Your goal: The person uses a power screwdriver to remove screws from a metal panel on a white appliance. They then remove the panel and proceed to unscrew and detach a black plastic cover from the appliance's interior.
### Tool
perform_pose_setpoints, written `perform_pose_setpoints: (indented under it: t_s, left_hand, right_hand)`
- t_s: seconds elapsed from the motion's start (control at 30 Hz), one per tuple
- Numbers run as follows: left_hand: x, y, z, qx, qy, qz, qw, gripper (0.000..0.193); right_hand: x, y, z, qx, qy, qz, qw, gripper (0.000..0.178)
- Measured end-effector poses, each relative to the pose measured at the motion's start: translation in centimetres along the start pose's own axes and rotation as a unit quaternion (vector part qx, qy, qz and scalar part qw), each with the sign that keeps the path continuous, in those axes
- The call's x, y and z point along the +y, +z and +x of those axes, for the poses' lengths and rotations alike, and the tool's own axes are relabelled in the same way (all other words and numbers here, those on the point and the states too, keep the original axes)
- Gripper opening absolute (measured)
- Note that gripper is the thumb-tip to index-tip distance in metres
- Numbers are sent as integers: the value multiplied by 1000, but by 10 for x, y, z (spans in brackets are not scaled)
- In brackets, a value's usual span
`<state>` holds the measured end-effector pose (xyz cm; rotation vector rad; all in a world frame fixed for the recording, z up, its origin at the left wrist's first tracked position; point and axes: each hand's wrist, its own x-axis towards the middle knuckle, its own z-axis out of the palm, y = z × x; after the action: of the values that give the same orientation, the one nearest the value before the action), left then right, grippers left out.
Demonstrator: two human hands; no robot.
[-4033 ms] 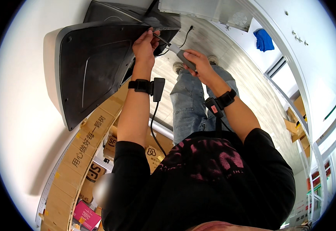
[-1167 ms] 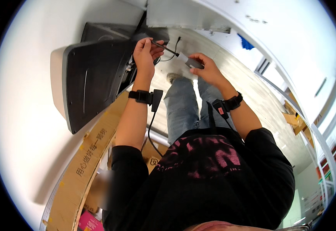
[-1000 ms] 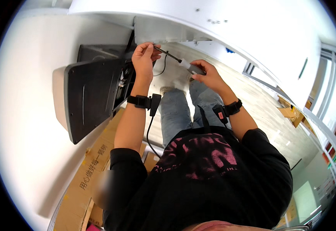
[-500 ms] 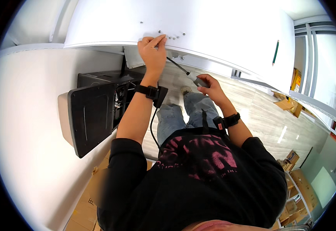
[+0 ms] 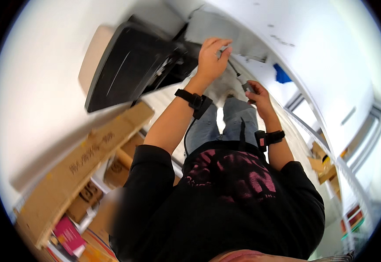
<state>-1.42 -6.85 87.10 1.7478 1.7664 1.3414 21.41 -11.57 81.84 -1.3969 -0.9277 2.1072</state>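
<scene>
My right hand is wrapped round the grey handle of a screwdriver, whose dark shaft slants up and left toward my other hand. My left hand is raised near the table's edge with thumb and fingers curled together. A small greyish spot shows between them, too blurred to name. Left of that hand stands a black box-like case with a beige end and an open side showing parts inside. Several small screws lie on the white table, smeared by motion.
A dark green pencil-like stick lies farther right on the table. Below the tabletop shows a blue item. At lower left are cardboard boxes and a magenta packet. More cardboard sits at right.
The view has swung left, so the table now slants at the upper right and boxes show at lower left. My left hand has come off the tabletop by the screws. The screwdriver stays in my right hand.
</scene>
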Motion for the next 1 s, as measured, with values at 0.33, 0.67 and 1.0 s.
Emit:
perform_pose_setpoints:
  t_s: [0.33,0.67,1.0]
  left_hand:
    - [-115,-165,-199,62,-557,-277,781,37]
    - [-165,-223,-263,160,-510,-357,766,29]
    - [-197,-252,-276,134,-449,-331,819,26]
  right_hand:
    - [63,161,37,-178,160,-42,970,39]
    - [173,266,9,-201,191,6,961,40]
    - [211,311,-8,-158,169,141,963,36]
